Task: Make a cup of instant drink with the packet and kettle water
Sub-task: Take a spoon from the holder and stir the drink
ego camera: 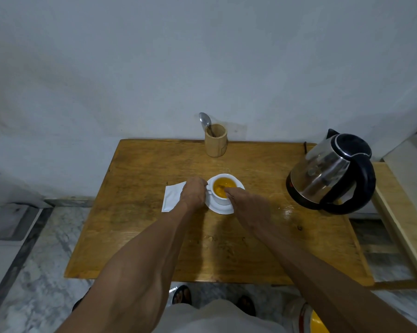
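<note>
Two hands over one wooden table (154, 248): left hand (193, 193) closed on the handle side of one white cup (223, 200), right hand (248, 207) with fingers (230, 191) pinched at the cup's rim, over the orange drink, on something too small to tell. One cup on one white saucer (223, 210) near the table's middle, one white packet (172, 197) flat just left of it, partly under the left hand. Farther off, one steel kettle (327, 171) at the right edge, and one wooden holder (216, 140) with one spoon (205, 121) at the far edge.

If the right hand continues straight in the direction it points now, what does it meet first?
Probably the orange drink in the white cup: the right hand points up-left over its rim, fingertips already there. Depth is uncertain.
</note>
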